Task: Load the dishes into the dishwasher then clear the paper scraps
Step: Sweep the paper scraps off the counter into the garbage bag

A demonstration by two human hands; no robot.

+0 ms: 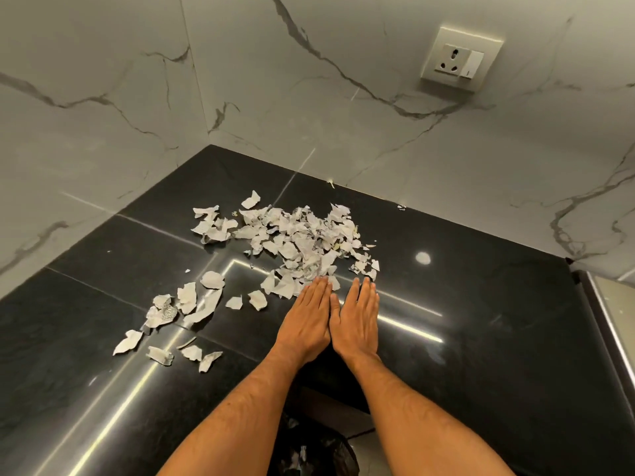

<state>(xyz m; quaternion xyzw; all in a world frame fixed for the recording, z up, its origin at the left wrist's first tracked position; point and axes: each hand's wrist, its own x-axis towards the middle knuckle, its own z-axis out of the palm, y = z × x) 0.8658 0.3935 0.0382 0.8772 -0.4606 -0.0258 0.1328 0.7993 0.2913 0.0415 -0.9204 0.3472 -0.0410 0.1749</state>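
Note:
A heap of torn white paper scraps (299,242) lies on the black countertop (481,304) near the wall corner. More loose scraps (185,314) are scattered to the front left. My left hand (305,321) and my right hand (357,321) lie flat side by side on the counter, fingers straight, fingertips touching the near edge of the heap. Neither hand holds anything. No dishes or dishwasher are in view.
A black bin bag (316,448) with a few scraps in it hangs below the counter's front edge between my forearms. Marble walls close the back and left. A wall socket (457,60) sits upper right. A steel edge (611,321) borders the counter's right side.

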